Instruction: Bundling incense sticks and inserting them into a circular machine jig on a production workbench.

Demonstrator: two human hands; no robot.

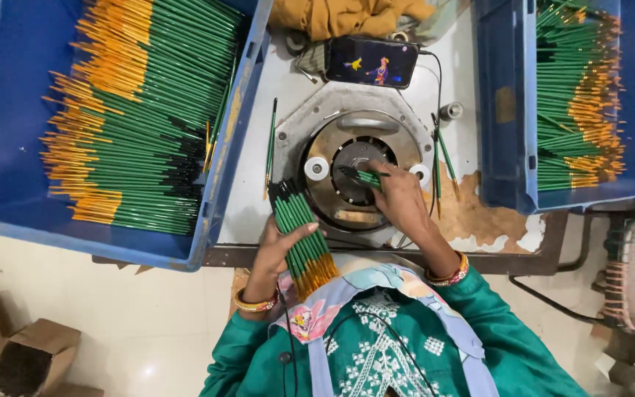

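- Left hand (282,246) fingers wrapped round bundle of green brushes (301,231), just left of round machine (354,173) on counter (251,198).
- Right hand (400,197) fingers pinch single brush (365,177) over machine's centre.
- Brushes prob. light, stiff, smooth; grip mid-handle, clear of black tips.

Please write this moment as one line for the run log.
left hand: holds brush bundle | right hand: presses one brush into round machine | blue crates both sides

Pale floor (134,323) beneath a worn white worktable (464,66).
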